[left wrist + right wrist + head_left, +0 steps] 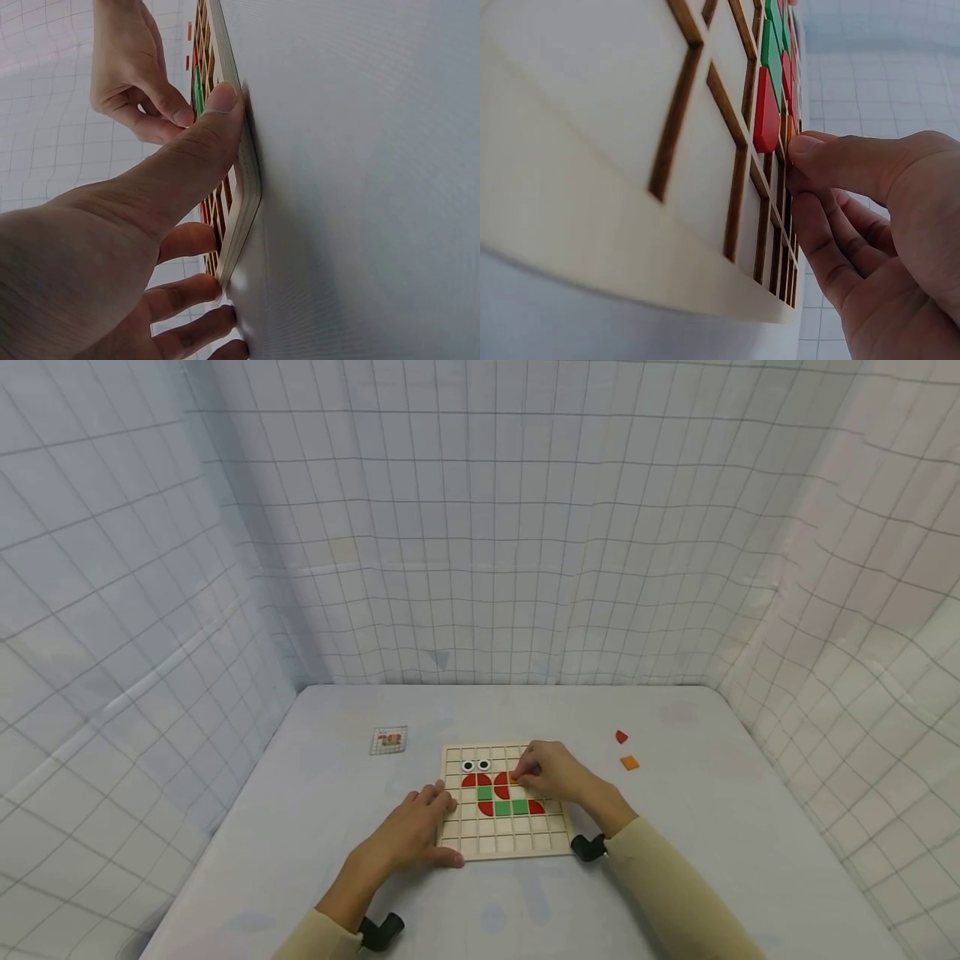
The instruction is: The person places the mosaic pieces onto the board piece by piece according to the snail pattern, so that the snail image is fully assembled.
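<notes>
A wooden grid board [502,843] lies on the table, holding green square tiles [485,793], red rounded tiles [486,808] and two white eye tiles [483,765]. My left hand [416,831] rests at the board's near left corner. Its thumb [214,112] presses one edge while the fingers lie along another. Over the board's upper right part, my right hand [555,771] pinches a small orange tile [513,777] between thumb and fingertips, beside a red rounded tile. Most of that orange tile is hidden by the fingers, also in the right wrist view.
To the right of the board lie a loose orange square tile [629,762] and a loose red tile [621,737]. A small picture card [388,740] with a coloured grid design lies at the back left. Checked white cloth walls [480,568] enclose the table's back and sides.
</notes>
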Demonstrator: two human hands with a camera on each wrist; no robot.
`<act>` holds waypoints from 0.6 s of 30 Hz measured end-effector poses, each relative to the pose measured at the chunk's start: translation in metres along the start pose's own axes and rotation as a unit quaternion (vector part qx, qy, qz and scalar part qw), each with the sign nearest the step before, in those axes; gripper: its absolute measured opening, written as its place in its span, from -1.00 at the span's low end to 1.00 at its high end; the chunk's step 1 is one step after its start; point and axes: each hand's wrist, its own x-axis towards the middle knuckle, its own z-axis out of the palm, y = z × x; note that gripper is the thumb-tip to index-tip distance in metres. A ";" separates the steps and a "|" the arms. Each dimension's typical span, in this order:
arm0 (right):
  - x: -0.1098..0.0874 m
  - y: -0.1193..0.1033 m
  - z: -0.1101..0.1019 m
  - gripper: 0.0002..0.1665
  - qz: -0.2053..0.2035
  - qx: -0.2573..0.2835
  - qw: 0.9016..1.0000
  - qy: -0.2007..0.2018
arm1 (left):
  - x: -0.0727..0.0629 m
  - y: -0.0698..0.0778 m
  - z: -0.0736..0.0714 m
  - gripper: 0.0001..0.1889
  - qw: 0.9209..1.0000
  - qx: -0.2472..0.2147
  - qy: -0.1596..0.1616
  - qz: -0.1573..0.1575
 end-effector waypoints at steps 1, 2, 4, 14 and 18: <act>-0.001 0.000 0.000 -0.92 -0.002 0.003 1.000 0.000 | 0.000 0.000 0.000 -0.10 1.000 -0.001 0.001 0.000; -0.001 0.001 -0.001 -0.92 -0.005 0.006 1.000 0.001 | -0.001 0.000 0.000 -0.11 1.000 -0.001 0.001 -0.001; -0.003 0.003 -0.001 -0.93 -0.010 0.008 1.000 0.002 | -0.001 0.001 0.000 -0.11 1.000 -0.002 0.002 -0.002; -0.016 0.013 -0.006 -0.89 0.012 0.012 0.999 0.031 | -0.002 0.000 0.001 -0.09 1.000 0.001 0.002 0.002; -0.022 0.019 -0.013 -0.89 0.015 -0.001 0.999 0.051 | -0.001 -0.001 0.001 -0.09 1.000 0.003 0.002 0.004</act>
